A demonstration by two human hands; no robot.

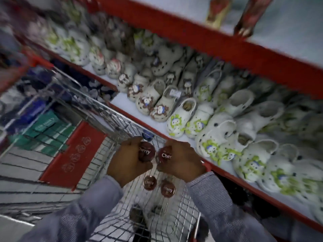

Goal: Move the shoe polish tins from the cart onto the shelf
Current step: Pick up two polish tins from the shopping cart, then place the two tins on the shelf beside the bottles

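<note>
My left hand (128,161) grips a round dark red shoe polish tin (147,151) with "Cherry" on its lid. My right hand (181,162) grips a second such tin (164,156). Both are held side by side above the wire cart (111,119). Two more Cherry tins (150,182) (168,189) lie lower down inside the cart basket, just below my hands. The red-edged shelf (145,123) runs diagonally to the right of the cart, its white surface packed with shoes.
White clogs (181,117) with cartoon charms fill the shelf in rows. A higher red shelf (201,41) holds two reddish packages. The cart's red child-seat flap (73,152) hangs on the left; green and blue packs (45,130) lie beyond it.
</note>
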